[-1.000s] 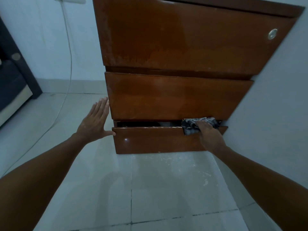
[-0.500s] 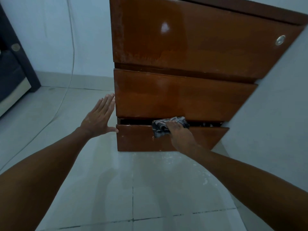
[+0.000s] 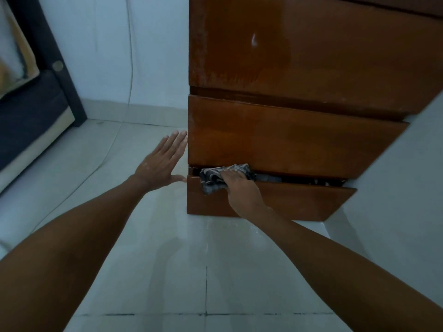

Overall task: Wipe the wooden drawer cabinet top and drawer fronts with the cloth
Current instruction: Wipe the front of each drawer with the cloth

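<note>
The wooden drawer cabinet stands against the wall on the right, with three glossy brown drawer fronts. The bottom drawer is pulled out a little, leaving a dark gap above it. My right hand presses a crumpled grey patterned cloth onto the top edge of that drawer, near its left end. My left hand is flat with straight fingers beside the cabinet's left side, its thumb touching the bottom drawer's left corner.
Pale floor tiles spread out in front of the cabinet. A white cable hangs down the back wall and trails over the floor. A dark piece of furniture stands at the far left. A white wall borders the cabinet's right side.
My right hand has slid the cloth leftward along the bottom drawer's top edge, from its right end to near its left end. My left hand has stayed by the cabinet's left side.
</note>
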